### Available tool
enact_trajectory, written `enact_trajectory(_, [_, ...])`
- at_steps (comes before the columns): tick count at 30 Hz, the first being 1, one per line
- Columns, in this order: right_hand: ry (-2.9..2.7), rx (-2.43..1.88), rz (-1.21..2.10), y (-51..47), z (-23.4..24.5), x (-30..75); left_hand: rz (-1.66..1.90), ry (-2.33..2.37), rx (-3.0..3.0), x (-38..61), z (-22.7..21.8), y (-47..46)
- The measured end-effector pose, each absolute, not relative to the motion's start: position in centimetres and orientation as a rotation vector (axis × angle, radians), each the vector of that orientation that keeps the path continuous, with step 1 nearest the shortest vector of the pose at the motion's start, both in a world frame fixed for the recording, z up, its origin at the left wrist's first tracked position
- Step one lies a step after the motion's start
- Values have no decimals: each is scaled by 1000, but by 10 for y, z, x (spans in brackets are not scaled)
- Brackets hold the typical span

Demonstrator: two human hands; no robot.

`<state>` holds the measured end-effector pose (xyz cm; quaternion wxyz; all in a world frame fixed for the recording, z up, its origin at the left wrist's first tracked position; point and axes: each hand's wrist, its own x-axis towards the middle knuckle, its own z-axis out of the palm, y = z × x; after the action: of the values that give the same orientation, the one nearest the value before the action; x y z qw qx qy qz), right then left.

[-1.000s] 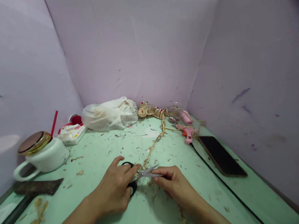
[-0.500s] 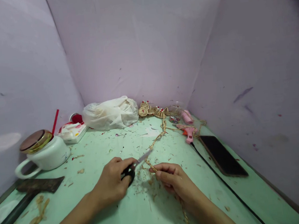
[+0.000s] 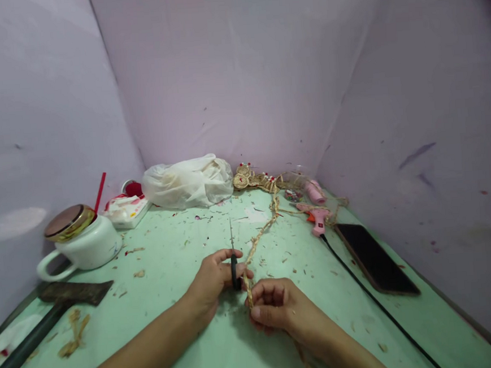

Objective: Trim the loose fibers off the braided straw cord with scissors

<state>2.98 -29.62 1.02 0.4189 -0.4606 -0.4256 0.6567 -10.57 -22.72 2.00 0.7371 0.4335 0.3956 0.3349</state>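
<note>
My left hand is closed around the black-handled scissors, whose thin blades point away from me and look edge-on. Its fingertips also come up against the braided straw cord. Pinched in my right hand is the same cord, just below the left fingertips. From there the cord runs up the table to the woven straw piece at the back, which carries red and white pinheads. Another length trails below my right hand toward the front edge.
A pink glue gun with a black cable and a dark phone lie on the right. On the left are a white mug, a hammer and a tissue pack. A white plastic bag sits behind. Straw scraps litter the green table.
The scissors have turned from slanting across the cord to pointing straight away. My left hand has moved right, to the cord, and my right hand slightly toward me. The view has shifted slightly.
</note>
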Motion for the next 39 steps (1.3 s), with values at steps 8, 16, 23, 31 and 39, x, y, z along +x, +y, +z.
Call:
enact_trajectory(8, [-1024,-1163,1694,-295,10,30,1014,868,886,-98,19,-218])
enact_trajectory(16, [-873,-1092,1552,-291,10,24,1052,857,922,-98,17,-223])
enact_trajectory(23, [-848,-1220,1514,-287,3,25,1003,782,912,-94,15,-227])
enact_trajectory(31, [-816,-1276,1574,-290,9,24,1044,831,756,-96,13,-215])
enact_trajectory(39, [-747,-1313,1472,-289,8,28,1012,964,1525,-120,31,-213])
